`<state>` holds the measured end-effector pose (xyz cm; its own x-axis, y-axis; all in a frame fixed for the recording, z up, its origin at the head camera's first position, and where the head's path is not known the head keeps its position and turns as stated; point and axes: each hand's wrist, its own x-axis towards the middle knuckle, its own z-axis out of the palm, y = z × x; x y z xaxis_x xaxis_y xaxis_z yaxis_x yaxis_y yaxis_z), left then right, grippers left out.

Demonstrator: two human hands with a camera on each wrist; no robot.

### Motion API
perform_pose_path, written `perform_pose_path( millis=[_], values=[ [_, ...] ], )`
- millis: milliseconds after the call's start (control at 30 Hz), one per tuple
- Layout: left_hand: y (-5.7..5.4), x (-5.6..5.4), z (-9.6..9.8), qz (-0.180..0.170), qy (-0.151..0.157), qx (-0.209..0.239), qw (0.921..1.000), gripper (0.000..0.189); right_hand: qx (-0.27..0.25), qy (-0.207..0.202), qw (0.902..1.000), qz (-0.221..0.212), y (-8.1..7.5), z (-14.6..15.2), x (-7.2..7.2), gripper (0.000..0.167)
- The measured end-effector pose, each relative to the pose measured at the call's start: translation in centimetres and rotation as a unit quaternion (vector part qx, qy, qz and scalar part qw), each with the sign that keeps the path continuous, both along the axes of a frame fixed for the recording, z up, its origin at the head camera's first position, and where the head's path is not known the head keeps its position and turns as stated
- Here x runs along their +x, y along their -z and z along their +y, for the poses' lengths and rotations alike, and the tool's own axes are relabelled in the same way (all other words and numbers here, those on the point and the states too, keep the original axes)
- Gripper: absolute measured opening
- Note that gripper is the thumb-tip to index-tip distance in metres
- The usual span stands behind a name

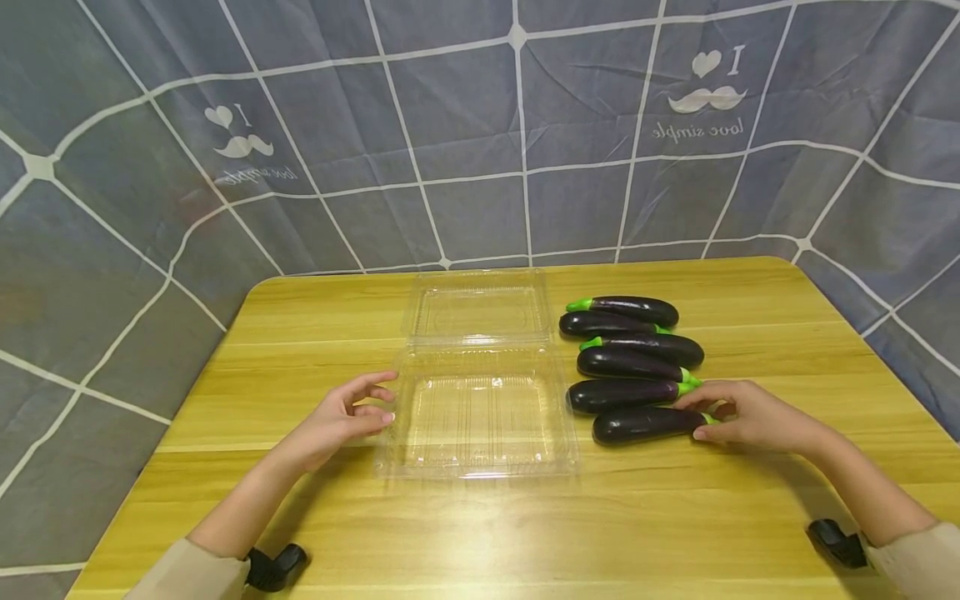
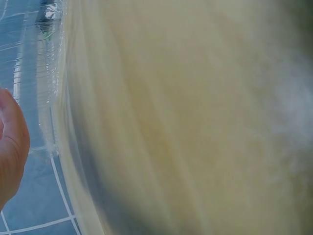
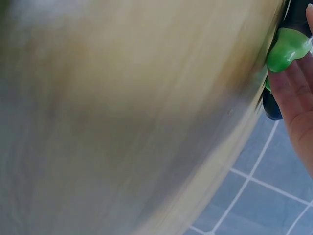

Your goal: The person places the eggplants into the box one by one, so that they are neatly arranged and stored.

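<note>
One clear container [image 1: 480, 472] is lying nearest the table's [image 1: 480, 542] front edge. I'm seeing the left hand [image 1: 337, 425] hanging loose by its left rim, right hand [image 1: 756, 417] pinching the front eggplant [image 1: 643, 426] at its stem end. Five more eggplants [image 1: 627, 363] are running back toward the far edge, where the lid [image 1: 480, 310] is lying.

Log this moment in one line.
Right hand: at green stem of nearest long dark-purple eggplant | Left hand: at left rim of clear plastic box | Box lid: open
</note>
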<state>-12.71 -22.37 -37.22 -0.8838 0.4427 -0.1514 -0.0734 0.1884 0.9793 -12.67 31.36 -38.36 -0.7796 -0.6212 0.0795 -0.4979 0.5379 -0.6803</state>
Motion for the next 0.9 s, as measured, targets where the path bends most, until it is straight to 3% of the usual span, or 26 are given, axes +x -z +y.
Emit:
perform_pose_path(
  millis=[300, 633, 900],
  values=[
    [-0.3, 0.0, 0.0, -0.003, 0.003, 0.001, 1.0000, 0.065, 0.005, -0.001, 0.9999, -0.008, 0.0, -0.1, -0.1, 0.028],
    [-0.3, 0.0, -0.1, 0.002, 0.007, 0.002, 1.0000, 0.066, -0.009, 0.001, 0.9986, -0.052, -0.6, -0.3, 0.1, 0.030],
    [-0.2, 0.0, -0.2, 0.001, 0.008, -0.004, 1.0000, 0.066, -0.011, -0.007, 0.9988, -0.047, -1.3, -0.5, 0.0, 0.031]
  ],
)
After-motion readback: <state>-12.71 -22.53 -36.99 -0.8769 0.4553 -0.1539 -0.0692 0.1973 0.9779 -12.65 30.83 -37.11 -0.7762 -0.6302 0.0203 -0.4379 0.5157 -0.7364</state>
